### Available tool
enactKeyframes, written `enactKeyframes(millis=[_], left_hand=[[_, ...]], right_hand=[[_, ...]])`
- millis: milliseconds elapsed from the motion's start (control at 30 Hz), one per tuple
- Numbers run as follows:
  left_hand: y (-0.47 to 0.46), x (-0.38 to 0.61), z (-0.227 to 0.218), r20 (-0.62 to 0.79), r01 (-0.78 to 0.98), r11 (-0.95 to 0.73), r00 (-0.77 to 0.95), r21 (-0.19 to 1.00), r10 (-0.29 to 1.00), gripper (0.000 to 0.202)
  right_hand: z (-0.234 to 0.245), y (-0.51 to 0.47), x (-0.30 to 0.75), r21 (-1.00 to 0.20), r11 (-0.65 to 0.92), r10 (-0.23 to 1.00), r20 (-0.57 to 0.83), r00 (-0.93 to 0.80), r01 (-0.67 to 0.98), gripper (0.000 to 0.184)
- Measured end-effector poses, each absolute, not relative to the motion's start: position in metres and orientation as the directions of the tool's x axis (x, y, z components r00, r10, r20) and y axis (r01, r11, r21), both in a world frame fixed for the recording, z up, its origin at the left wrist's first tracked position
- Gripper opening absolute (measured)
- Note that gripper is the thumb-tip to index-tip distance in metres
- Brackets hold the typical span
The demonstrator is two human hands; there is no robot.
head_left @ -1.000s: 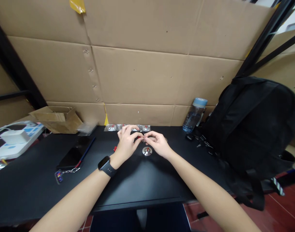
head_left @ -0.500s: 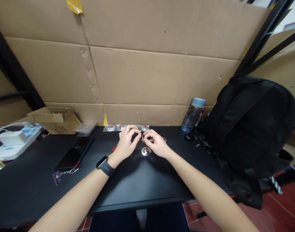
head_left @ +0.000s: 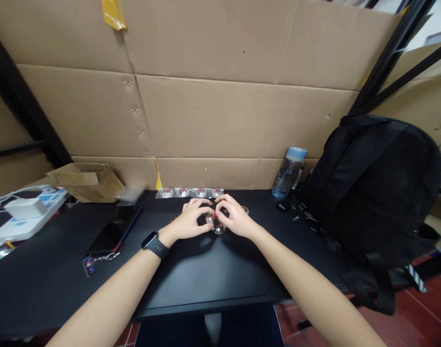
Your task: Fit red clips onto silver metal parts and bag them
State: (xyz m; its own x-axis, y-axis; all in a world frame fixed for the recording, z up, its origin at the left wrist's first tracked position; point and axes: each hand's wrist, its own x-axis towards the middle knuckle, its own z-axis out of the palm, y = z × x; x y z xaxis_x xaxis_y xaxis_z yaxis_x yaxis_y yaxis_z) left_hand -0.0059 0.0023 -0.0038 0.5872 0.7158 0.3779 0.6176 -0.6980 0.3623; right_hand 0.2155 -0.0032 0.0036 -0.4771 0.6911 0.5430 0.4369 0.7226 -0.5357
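Note:
My left hand [head_left: 190,222] and my right hand [head_left: 235,219] meet over a small round metal disc [head_left: 218,228] on the black desk [head_left: 206,270]. Both hands have their fingertips pinched together on a tiny red part [head_left: 215,219] just above the disc. A black smartwatch [head_left: 154,245] is on my left wrist. Behind the hands, a strip of several clear packets with metal discs and red bits [head_left: 189,193] lies along the cardboard wall. Another small disc [head_left: 245,209] peeks out past my right hand.
A black backpack [head_left: 375,193] fills the desk's right side, with a blue-capped water bottle [head_left: 288,172] beside it. To the left lie a dark phone with a pen [head_left: 113,232], a keychain [head_left: 93,262], an open cardboard box [head_left: 85,179] and a white power strip [head_left: 25,212].
Both hands have dropped from a little above the desk down onto the metal disc, carrying the small red part with them.

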Motion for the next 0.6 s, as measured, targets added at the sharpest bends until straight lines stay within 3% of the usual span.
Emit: enactKeyframes(millis=[133,300,600], left_hand=[[0.002,-0.003,-0.002,0.426,0.633,-0.679,0.534,0.371,0.731,0.014],[0.003,-0.003,-0.005,0.454,0.683,-0.652,0.490,0.330,0.744,0.013],[0.007,-0.003,-0.012,0.451,0.734,-0.626,0.479,0.264,0.753,0.009]], right_hand=[[0.002,-0.003,0.214,-0.515,0.735,0.678,0.543,-0.496,0.440,0.007],[0.005,-0.003,0.216,-0.485,0.732,0.681,0.512,-0.523,0.478,0.005],[0.001,0.002,0.230,-0.345,0.711,0.696,0.219,-0.684,0.613,0.016]])
